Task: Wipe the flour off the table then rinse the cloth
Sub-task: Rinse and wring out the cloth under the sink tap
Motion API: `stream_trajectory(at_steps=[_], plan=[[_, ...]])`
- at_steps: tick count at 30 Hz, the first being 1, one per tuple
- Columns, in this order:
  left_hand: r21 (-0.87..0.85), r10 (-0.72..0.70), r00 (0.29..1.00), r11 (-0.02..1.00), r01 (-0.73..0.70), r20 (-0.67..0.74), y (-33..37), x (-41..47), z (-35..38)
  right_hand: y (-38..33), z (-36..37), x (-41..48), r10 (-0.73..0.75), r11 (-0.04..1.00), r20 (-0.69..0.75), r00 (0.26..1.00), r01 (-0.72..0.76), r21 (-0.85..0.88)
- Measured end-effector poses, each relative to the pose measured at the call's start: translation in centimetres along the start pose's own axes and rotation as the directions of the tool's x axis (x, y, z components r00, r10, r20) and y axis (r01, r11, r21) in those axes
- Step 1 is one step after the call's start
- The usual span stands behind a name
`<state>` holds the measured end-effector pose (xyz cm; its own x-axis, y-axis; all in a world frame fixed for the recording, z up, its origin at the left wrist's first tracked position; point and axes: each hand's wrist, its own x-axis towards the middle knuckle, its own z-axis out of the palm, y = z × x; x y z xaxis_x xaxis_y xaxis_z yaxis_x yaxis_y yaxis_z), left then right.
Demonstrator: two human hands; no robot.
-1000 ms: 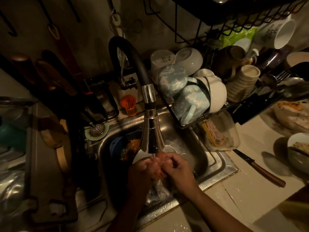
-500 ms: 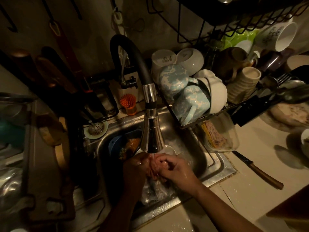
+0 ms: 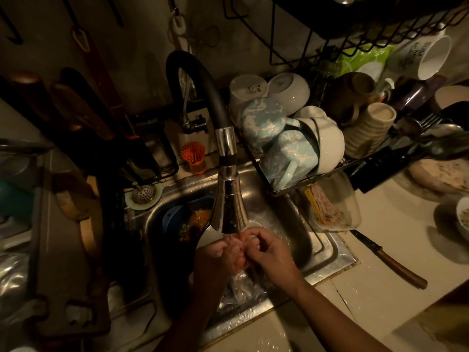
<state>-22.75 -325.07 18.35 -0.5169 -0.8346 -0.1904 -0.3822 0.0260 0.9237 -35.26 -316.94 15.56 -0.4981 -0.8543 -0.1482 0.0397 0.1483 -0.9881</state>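
Cloth (image 3: 236, 259), reddish and wet, is bunched over the sink (image 3: 330, 252), directly under the faucet head (image 3: 229, 209), with water (image 3: 229, 237) running onto it. Both hands hold it: the left hand (image 3: 215, 260) has its grip curled round the bunch from the left, the right hand (image 3: 270, 252) has fingers bent and pinching it from the right. A wood-handled knife (image 3: 390, 261) lies on the table (image 3: 375, 301) just right of the sink. Behind, a dish rack (image 3: 302, 185) holds blue-patterned mugs (image 3: 289, 156).
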Motion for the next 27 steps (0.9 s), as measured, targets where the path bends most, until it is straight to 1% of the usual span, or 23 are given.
stream_trajectory(at_steps=[1,2,4,5,7,10,12,14,17,19,23,25,27], plan=[[-0.092,-0.053,0.999,0.994,0.054,0.007,-0.1,0.0,-0.1,0.0,0.1,-0.1,-0.018,1.000,-0.003,1.000,0.018,-0.010],[-0.156,-0.084,0.996,0.984,0.080,-0.016,0.1,-0.1,-0.1,0.0,0.2,-0.3,-0.031,0.999,0.006,0.999,0.031,-0.013],[-0.156,-0.090,0.993,0.985,0.078,-0.072,0.3,0.1,-0.7,-0.1,0.4,-0.7,-0.035,0.999,0.040,0.999,0.034,0.021],[-0.164,-0.099,0.992,0.983,0.087,-0.073,0.3,0.4,-0.8,-0.1,0.5,-0.8,-0.041,0.998,0.063,0.997,0.038,0.042],[-0.148,-0.114,0.991,0.984,0.103,-0.068,0.1,0.5,-1.0,-0.2,0.6,-0.7,-0.064,0.998,0.090,0.994,0.062,0.024],[-0.143,-0.092,0.996,0.986,0.090,-0.010,0.0,0.2,-0.7,-0.3,0.4,-0.2,-0.078,0.997,0.014,0.997,0.078,-0.017],[-0.162,-0.123,0.992,0.979,0.126,0.029,0.0,0.0,-0.6,-0.2,0.3,-0.1,-0.094,0.995,-0.026,0.995,0.093,-0.047],[-0.122,-0.127,0.992,0.985,0.125,-0.003,0.0,0.1,-0.5,-0.3,0.3,-0.5,-0.092,0.995,-0.026,0.995,0.091,-0.044],[-0.144,-0.104,0.994,0.985,0.098,-0.029,-0.1,0.4,-0.7,-0.3,0.5,-1.4,-0.083,0.996,0.051,0.995,0.082,0.024],[-0.142,-0.098,0.994,0.986,0.092,-0.036,-0.1,0.6,-0.7,-0.2,0.4,-1.3,-0.072,0.996,0.071,0.995,0.069,0.049],[-0.328,-0.217,0.975,0.919,0.217,0.038,1.0,-0.2,0.4,0.1,0.1,-0.2,-0.017,0.998,-0.017,1.000,0.018,0.056],[-0.354,-0.219,0.975,0.910,0.215,0.029,1.3,-0.1,0.2,0.2,0.4,-0.1,-0.027,0.997,-0.030,0.999,0.029,0.069],[-0.303,-0.194,0.981,0.936,0.177,-0.026,1.3,0.6,-0.5,0.3,1.0,-0.5,-0.044,0.995,-0.010,0.999,0.045,0.084]])
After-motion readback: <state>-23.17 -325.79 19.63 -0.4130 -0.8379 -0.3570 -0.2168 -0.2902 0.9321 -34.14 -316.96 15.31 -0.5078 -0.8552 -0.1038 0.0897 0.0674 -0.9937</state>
